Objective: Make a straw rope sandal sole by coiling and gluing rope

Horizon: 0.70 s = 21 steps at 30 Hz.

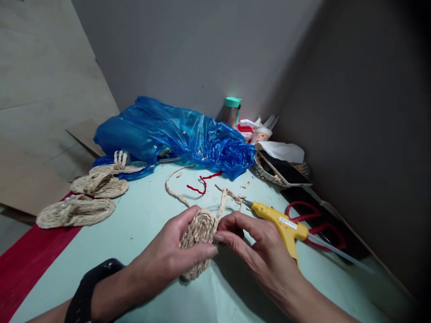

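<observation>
My left hand (171, 255) grips an oval coil of braided straw (198, 233), thumb on top and fingers behind it. A loose braided tail (175, 190) runs from the coil across the pale green table (141, 215). My right hand (259, 242) pinches the coil's right edge where another short braid end (229, 197) rises. A black watch sits on my left wrist (89, 287).
A yellow glue gun (283, 222) lies just right of my hands, red-handled scissors (316, 224) beyond it. Finished straw sandals (87, 193) lie at left. Behind are a blue plastic bag (175, 134), red yarn (202, 181), a phone (284, 170) on a basket, cups and a bottle.
</observation>
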{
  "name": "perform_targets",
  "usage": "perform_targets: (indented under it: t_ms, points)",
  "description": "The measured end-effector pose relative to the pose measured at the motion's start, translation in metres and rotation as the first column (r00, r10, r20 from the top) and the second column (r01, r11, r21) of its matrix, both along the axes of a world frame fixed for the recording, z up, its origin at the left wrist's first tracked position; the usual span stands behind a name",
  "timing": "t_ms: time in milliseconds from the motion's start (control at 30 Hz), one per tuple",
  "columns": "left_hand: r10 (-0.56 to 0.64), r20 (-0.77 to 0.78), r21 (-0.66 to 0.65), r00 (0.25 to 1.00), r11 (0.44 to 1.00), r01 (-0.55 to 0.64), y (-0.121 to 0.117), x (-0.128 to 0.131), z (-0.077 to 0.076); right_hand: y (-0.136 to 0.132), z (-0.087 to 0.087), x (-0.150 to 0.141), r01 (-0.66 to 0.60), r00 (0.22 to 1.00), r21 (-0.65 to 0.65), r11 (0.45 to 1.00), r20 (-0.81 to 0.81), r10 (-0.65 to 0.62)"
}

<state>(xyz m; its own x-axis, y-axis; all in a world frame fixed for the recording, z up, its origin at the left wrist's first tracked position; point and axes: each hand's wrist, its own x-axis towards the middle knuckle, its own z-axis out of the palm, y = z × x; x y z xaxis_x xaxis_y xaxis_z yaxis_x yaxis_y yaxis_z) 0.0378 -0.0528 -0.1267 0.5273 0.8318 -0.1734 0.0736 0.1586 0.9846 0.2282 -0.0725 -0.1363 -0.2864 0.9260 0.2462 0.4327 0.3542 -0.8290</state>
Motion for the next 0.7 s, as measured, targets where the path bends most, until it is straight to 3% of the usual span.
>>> perform_targets:
  t_ms: [233,433,700]
  points:
    - [-0.023,-0.125,0.127,0.992,0.991,0.039,-0.002,0.000,0.002,-0.002,-0.001,-0.001,-0.066,0.995,0.074,0.995,-0.066,0.071]
    - [-0.061,-0.215,0.166,0.975,0.981,0.098,-0.003,0.003,0.004,-0.001,-0.004,-0.001,-0.112,0.993,0.027,0.993,-0.041,0.113]
    - [0.093,-0.252,0.239,0.963,0.970,-0.031,-0.004,0.006,-0.003,-0.004,0.007,-0.001,-0.058,0.997,0.010,0.998,0.046,0.057]
